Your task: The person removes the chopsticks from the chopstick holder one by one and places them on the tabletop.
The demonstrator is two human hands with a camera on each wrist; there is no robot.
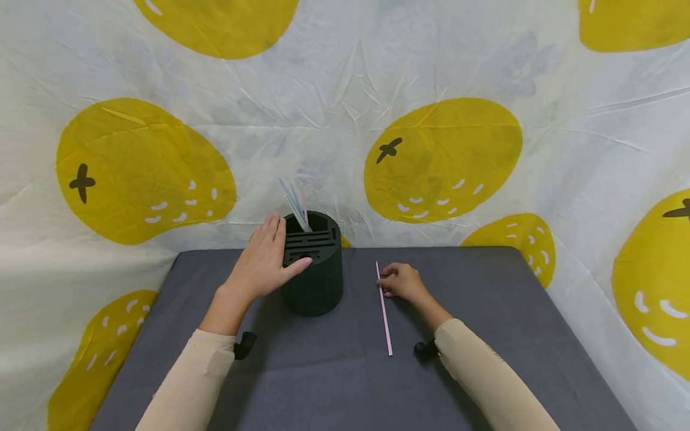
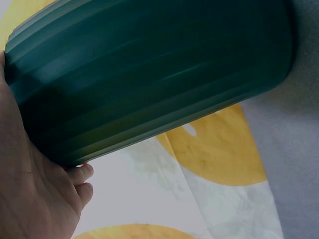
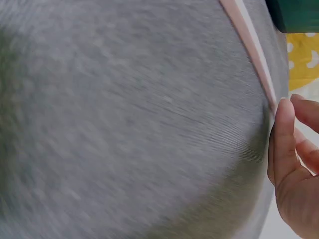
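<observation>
A dark green round holder (image 1: 312, 281) with a slotted black top stands upright on the table. Several thin pale blue, whitish and pink straws (image 1: 295, 206) stick up from its back opening. My left hand (image 1: 264, 257) rests along the holder's left rim with straight fingers, the thumb reaching across the front. In the left wrist view the palm lies against the top end of the holder (image 2: 159, 74). To the right, a pink straw (image 1: 385, 320) lies on the table, pointing away from me. My right hand (image 1: 401, 281) pinches it near its far end between thumb and fingertips.
Dark grey cloth covers the table (image 1: 323, 371). Behind it hangs a white curtain (image 1: 318, 90) with large yellow fruit prints, close to the table's back edge. A small black device (image 1: 426, 351) is on the right wrist, another (image 1: 245, 345) on the left.
</observation>
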